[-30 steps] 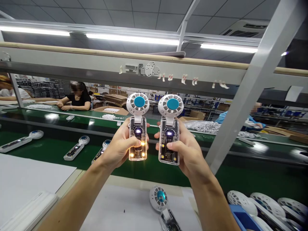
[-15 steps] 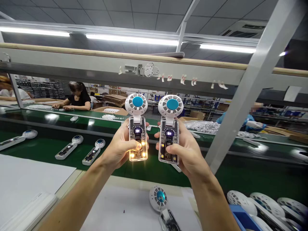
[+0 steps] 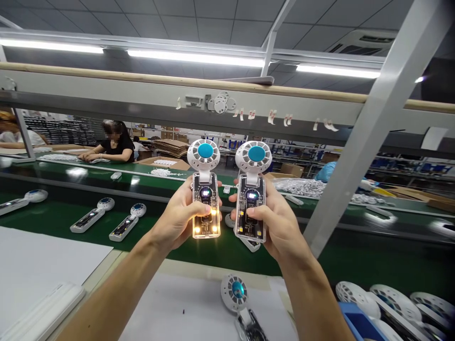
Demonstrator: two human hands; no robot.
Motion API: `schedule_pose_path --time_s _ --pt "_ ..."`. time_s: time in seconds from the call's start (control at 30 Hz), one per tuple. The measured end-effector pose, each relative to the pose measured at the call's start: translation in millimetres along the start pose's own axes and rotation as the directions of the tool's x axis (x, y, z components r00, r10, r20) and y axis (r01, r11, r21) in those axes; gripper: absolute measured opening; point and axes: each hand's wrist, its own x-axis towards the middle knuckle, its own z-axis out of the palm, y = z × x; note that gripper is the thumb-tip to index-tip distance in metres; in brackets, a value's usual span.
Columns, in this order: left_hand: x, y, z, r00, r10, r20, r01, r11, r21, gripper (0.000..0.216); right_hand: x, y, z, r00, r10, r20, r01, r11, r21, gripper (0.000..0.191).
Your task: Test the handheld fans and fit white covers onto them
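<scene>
My left hand (image 3: 179, 213) is closed around a white handheld fan (image 3: 206, 189), held upright with its thumb on the front of the clear handle. Orange lights glow low on that handle, and the small display is lit. In my right hand (image 3: 275, 215) is a matching handheld fan (image 3: 252, 189), gripped the same way with the thumb on its front. Its display shines too, while its yellow squares look unlit. Both round heads have blue centres. Below, a third fan (image 3: 234, 293) lies on the white sheet (image 3: 170, 303), its handle cut off by the frame.
More fans (image 3: 93, 215) lie on the green conveyor belt (image 3: 156, 251). A blue bin (image 3: 359, 322) and several fans are at lower right. White strips (image 3: 46, 310) lie lower left. A slanted metal post (image 3: 362, 123) stands right. Co-workers (image 3: 113, 147) sit across the belt.
Fans on the belt have shifted left, and another now shows behind the right-hand fan. Both thumbs sit slightly higher on the handles. The two held fans have moved slightly right.
</scene>
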Motion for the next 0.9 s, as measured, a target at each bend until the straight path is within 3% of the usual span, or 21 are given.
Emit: schedule_pose_path --time_s 0.57,0.7,0.8,0.9 --pt "-3.7 1.4 -1.3 1.0 0.024 0.021 -0.022 0.998 -0.056 0.05 -0.3 -3.0 -0.3 1.0 -0.008 -0.01 0.008 1.0 -0.019 0.077" --pt "-5.0 0.5 0.7 0.999 -0.006 0.042 0.009 0.998 -0.068 0.046 0.0 -1.5 3.6 1.0 0.004 -0.03 -0.003 0.999 0.054 0.059" --pt "-0.6 -6.5 2.2 0.991 0.095 -0.095 -0.088 0.993 0.075 0.03 0.3 0.0 10.5 0.992 0.107 -0.062 -0.093 0.975 0.2 0.049" --pt "4.9 -9.8 -0.8 0.874 0.362 -0.322 -0.251 0.907 0.338 0.022 -2.3 -4.8 13.1 0.967 -0.003 -0.255 0.008 1.0 0.021 0.05"
